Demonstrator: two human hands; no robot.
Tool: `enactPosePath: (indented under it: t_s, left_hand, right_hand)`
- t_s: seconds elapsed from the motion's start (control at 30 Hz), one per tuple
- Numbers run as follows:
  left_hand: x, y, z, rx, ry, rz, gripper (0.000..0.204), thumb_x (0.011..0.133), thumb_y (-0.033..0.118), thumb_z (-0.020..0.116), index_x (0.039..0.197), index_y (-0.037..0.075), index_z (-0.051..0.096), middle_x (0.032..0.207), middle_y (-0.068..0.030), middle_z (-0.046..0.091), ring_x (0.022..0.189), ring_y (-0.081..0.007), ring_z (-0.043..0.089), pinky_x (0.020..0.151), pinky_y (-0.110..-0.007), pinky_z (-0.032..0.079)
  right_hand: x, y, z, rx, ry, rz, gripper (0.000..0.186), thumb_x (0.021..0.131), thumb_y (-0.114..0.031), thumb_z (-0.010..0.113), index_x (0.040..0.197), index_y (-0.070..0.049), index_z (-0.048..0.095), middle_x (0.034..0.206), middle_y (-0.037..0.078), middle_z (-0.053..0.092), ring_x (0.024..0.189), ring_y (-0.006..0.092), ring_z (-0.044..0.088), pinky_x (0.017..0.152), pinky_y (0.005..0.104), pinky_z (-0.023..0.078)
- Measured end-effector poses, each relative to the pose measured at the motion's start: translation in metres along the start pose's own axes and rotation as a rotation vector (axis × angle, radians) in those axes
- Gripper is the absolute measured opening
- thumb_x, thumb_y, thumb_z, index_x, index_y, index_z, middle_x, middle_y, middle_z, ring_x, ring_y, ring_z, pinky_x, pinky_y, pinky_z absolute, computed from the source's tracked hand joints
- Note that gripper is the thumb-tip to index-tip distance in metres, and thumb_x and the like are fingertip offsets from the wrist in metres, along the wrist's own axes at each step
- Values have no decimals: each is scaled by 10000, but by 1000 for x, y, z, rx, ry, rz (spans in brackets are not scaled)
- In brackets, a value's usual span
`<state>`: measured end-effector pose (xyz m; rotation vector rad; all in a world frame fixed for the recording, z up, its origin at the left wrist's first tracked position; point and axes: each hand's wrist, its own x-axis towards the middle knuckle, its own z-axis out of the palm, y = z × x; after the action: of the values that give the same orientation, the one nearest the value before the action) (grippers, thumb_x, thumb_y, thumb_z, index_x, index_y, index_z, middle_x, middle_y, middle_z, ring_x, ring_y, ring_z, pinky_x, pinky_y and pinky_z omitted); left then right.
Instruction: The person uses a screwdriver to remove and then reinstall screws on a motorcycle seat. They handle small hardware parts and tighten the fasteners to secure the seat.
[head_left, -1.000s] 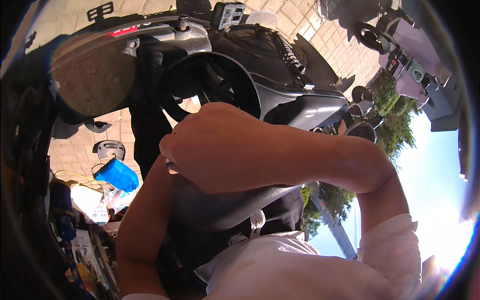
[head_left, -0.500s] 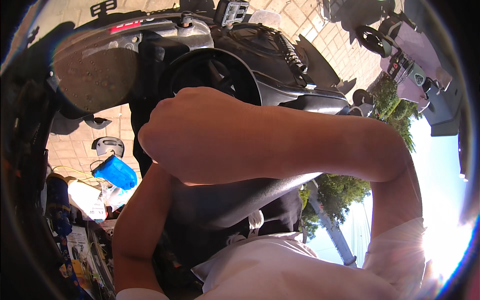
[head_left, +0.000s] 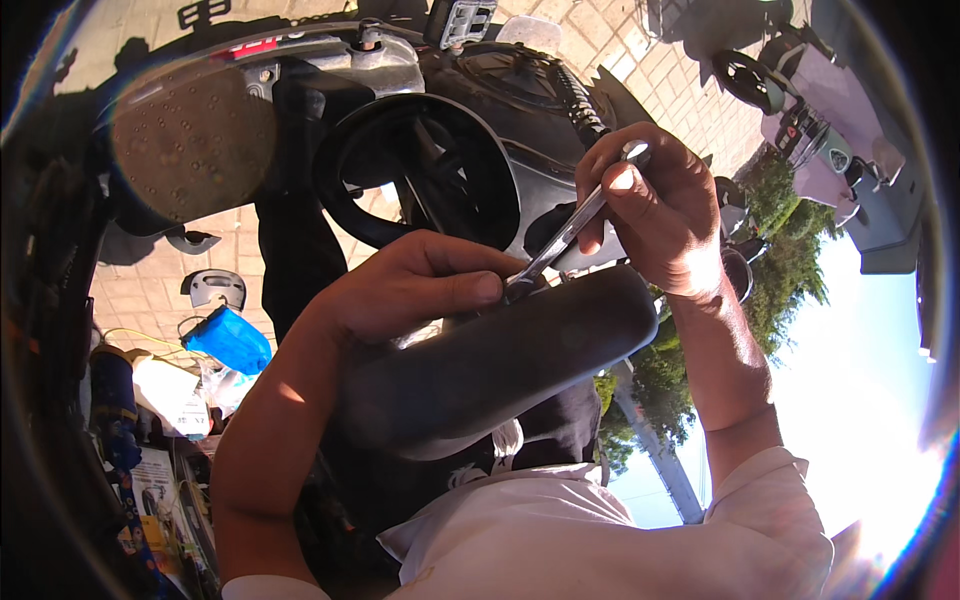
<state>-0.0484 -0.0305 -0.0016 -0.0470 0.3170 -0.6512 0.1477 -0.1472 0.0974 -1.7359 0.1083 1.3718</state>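
Note:
A metal wrench [head_left: 566, 236] slants over the upper edge of a long black padded seat [head_left: 500, 360]. My right hand [head_left: 660, 205] grips the wrench's upper end, thumb along the shaft. At its lower end, the thumb and fingers of my left hand [head_left: 420, 285] close around the wrench head, just above the seat. Whatever the wrench head sits on is hidden by those fingers. Beyond my hands is a black ring-shaped part [head_left: 345, 215] on a dark two-wheeled vehicle, with the paving showing through it.
A pedal [head_left: 462, 22] and a coil spring [head_left: 580, 100] stick out at the vehicle's far side. On the left lie a blue bag [head_left: 232, 340], a grey-white curved part [head_left: 215, 290] and papers among clutter. Another pale scooter [head_left: 825, 150] is parked at upper right.
My right forearm, which crossed over and covered my left hand, has swung back to the right. The wrench, the left hand and more of the seat now show.

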Motion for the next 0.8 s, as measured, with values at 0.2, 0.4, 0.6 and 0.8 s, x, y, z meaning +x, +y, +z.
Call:
enactPosePath:
  t_s: [0.2, 0.4, 0.6, 0.8]
  left_hand:
    - [6, 12, 7, 116, 85, -153, 401, 895, 222, 696, 1202, -30, 638, 1063, -97, 699, 972, -140, 647, 882, -286, 500]
    - [7, 13, 5, 117, 118, -198, 374, 863, 209, 730, 1132, -40, 657, 1014, -94, 703, 939, -145, 659, 863, -282, 514]
    - [4, 9, 0, 96, 38, -137, 367, 887, 296, 710, 1090, -9, 678, 961, -39, 687, 913, -105, 623, 841, -268, 494]
    - [7, 4, -4, 116, 5, -117, 341, 900, 299, 703, 1075, 6, 688, 947, -17, 680, 902, -86, 606, 833, -265, 484]
  right_hand:
    - [-17, 15, -17, 124, 18, 27, 157, 930, -110, 656, 988, 27, 606, 871, 104, 654, 674, 186, 676, 632, 279, 555]
    - [-15, 24, -46, 93, -128, 157, 234, 884, -154, 717, 998, 41, 655, 883, 123, 697, 881, 168, 663, 811, 301, 525]
    - [15, -33, -6, -366, -236, 172, 200, 899, -166, 715, 907, 25, 655, 796, 45, 674, 726, 89, 622, 668, 228, 499]
    - [16, -8, -19, -114, -176, 332, 295, 849, -255, 767, 881, 10, 641, 731, 45, 625, 655, 84, 584, 589, 222, 454]
